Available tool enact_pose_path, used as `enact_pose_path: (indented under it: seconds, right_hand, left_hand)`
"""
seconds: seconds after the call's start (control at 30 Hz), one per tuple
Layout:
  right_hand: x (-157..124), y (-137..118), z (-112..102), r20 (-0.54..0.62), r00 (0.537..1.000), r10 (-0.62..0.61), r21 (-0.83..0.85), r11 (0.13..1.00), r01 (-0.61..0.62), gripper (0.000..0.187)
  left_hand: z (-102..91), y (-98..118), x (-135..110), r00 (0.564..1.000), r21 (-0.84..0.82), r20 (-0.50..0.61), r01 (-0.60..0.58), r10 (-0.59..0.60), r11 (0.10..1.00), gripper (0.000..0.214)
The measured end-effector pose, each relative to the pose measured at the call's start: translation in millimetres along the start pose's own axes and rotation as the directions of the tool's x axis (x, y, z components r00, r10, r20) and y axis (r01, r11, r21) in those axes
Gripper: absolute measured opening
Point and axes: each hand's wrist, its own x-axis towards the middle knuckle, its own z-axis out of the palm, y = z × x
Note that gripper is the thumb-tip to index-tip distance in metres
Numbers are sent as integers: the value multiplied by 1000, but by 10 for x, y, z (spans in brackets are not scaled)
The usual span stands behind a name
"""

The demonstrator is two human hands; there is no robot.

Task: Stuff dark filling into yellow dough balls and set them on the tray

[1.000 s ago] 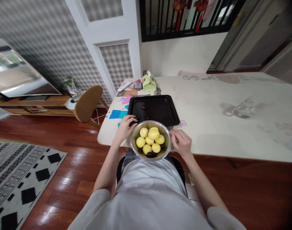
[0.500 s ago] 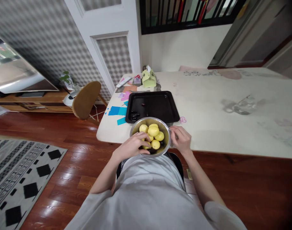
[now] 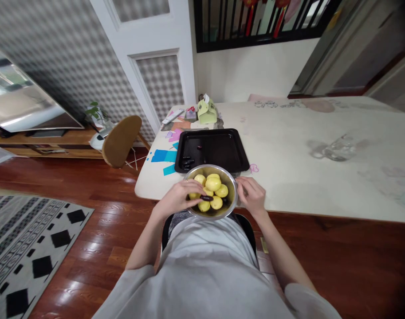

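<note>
A metal bowl (image 3: 233, 200) full of yellow lemons (image 3: 213, 184) sits at the table's near edge, against my body. Over its left side my left hand (image 3: 180, 195) pinches a dark, elongated grape (image 3: 206, 198) between thumb and fingers. My right hand (image 3: 252, 193) is closed on the bowl's right rim, its fingers curled. More dark fruit shows low among the lemons, partly hidden. Just beyond the bowl lies a black baking tray (image 3: 222, 148), with several dark elongated grapes (image 3: 188, 162) in its near left corner and a few apart from them.
On the white table (image 3: 289, 177), a green tissue box (image 3: 207, 112) and a white remote (image 3: 173, 116) stand behind the tray. A clear glass vessel (image 3: 340, 149) is farther right. A wooden chair (image 3: 121, 141) is left of the table.
My left hand has drawn up and slightly left from among the lemons, and a dark grape now shows in its fingertips. My right hand stays on the rim.
</note>
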Motion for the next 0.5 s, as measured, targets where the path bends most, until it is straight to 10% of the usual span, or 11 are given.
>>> enact_pose_path:
  seconds: [0.23, 0.5]
  right_hand:
    - [-8, 8, 2, 13, 1000, 14, 18, 1000, -14, 23]
    - [-14, 4, 3, 6, 1000, 22, 28, 999, -22, 23]
  left_hand:
    - [-167, -556, 136, 862, 218, -476, 308, -175, 926, 13]
    - [-37, -1130, 297, 836, 241, -414, 482, -361, 842, 15]
